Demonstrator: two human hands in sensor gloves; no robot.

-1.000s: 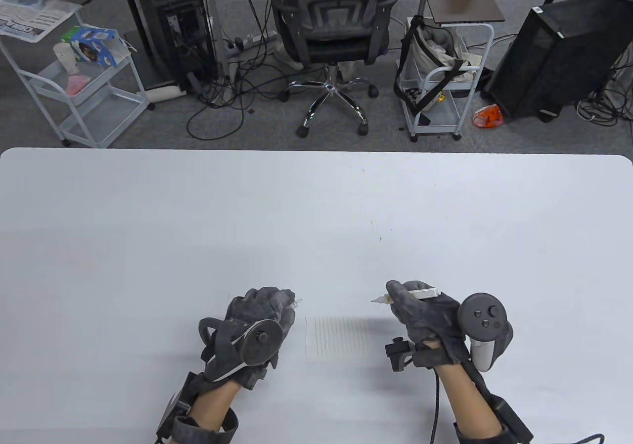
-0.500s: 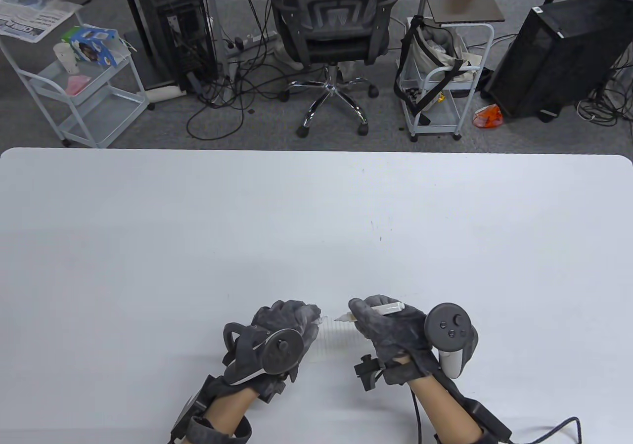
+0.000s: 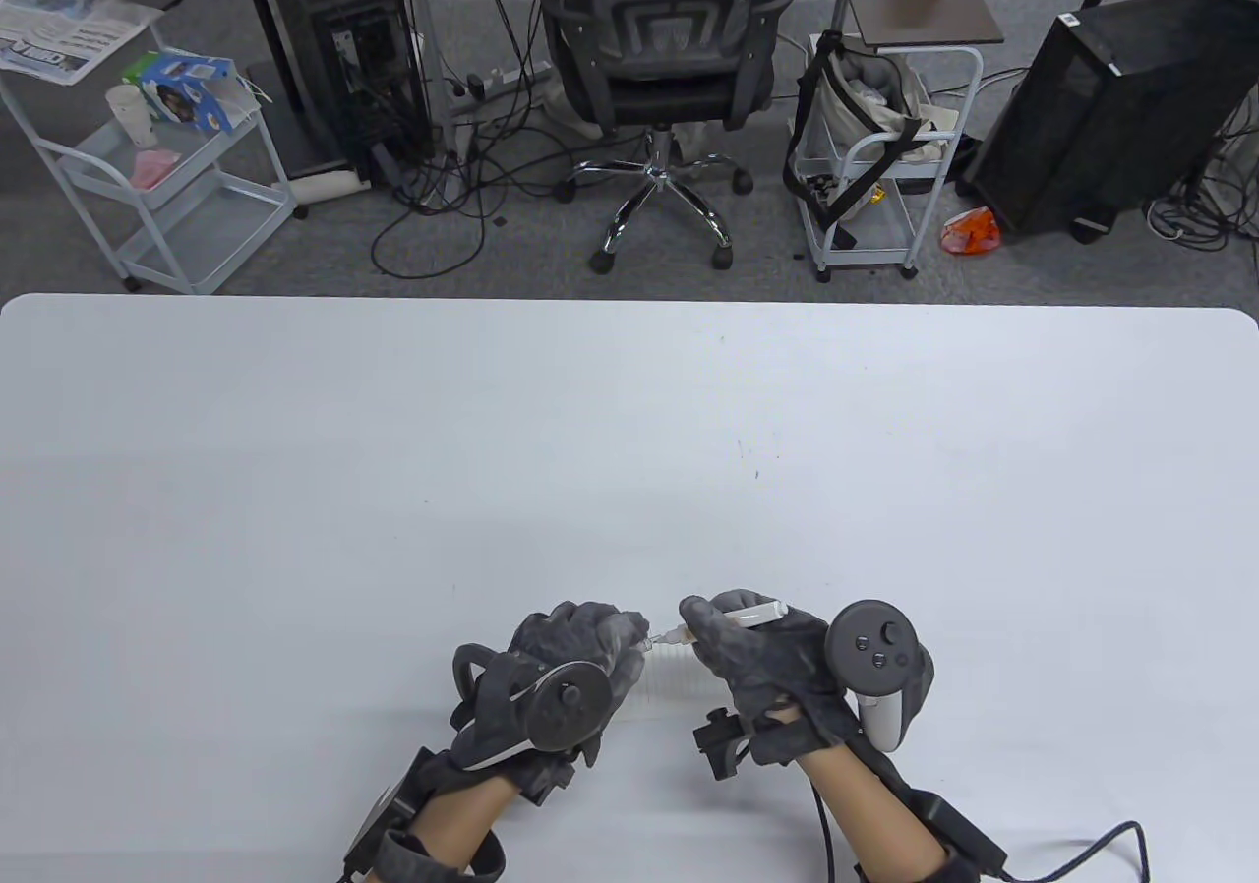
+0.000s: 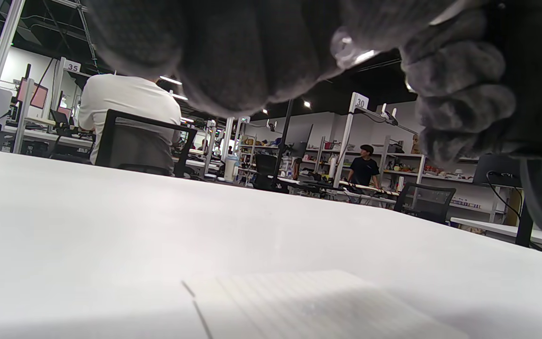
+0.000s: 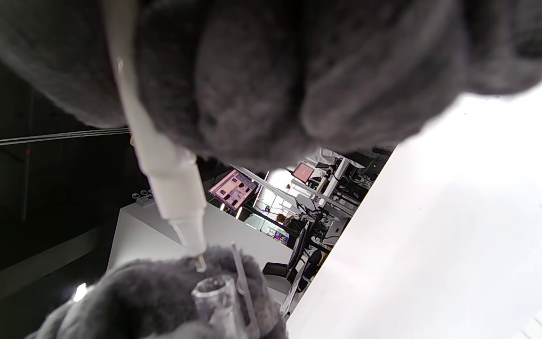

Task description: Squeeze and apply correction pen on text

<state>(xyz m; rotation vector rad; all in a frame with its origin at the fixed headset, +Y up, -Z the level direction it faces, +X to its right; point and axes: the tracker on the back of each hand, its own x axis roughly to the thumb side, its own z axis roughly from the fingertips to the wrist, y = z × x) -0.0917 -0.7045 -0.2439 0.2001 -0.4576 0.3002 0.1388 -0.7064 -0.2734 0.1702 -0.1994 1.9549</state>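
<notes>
Holding a clear cap [image 5: 214, 289], open end toward the pen, the left hand [image 3: 575, 672] has its grip curled around it above the white desk [image 3: 629, 450]. Lined paper [image 3: 669, 681] lies between both hands. Right hand [image 3: 757, 652]: grip pinching the white correction pen [image 3: 733, 620], its tip just at the cap's mouth.
</notes>
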